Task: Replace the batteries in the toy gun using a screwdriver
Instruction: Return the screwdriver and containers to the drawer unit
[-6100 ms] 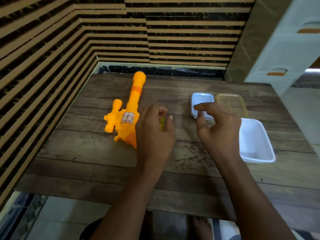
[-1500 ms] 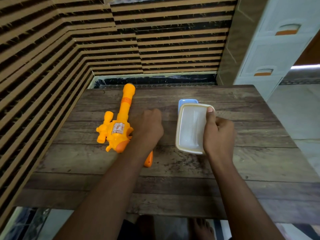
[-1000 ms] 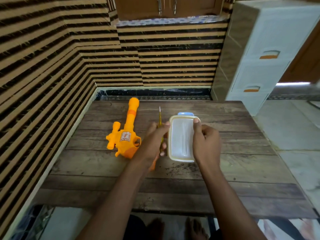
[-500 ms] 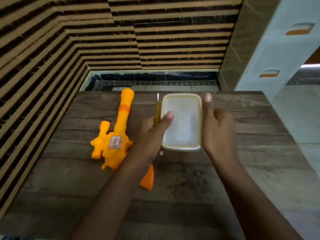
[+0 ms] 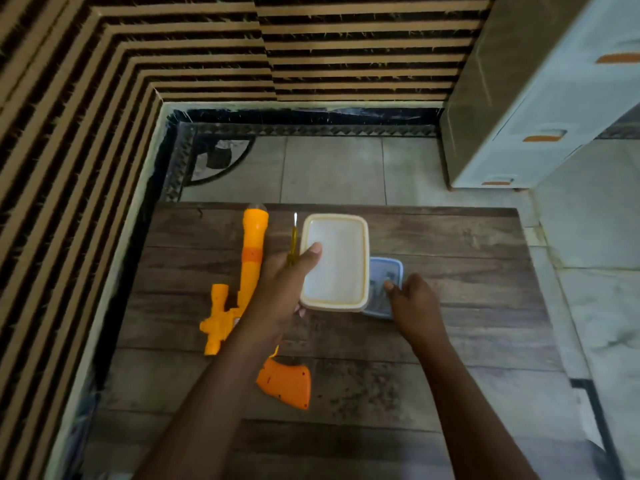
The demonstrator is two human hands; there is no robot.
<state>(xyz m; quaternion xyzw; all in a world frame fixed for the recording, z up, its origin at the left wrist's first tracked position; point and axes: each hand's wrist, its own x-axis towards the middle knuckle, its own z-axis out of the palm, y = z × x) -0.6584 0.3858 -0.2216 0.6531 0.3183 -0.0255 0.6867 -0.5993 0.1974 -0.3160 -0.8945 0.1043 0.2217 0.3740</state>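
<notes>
Head: one toy gun (image 5: 252,247); one screwdriver (image 5: 294,242)

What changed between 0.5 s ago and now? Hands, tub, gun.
Right hand let go of the lidded tub and moved right to the small blue box, gripping its edge, thumb on top. Left hand now holds the tub alone, thumb on the lid, screwdriver still in the same grip. Unchanged: toy gun lying on the table, left of the tub.
</notes>
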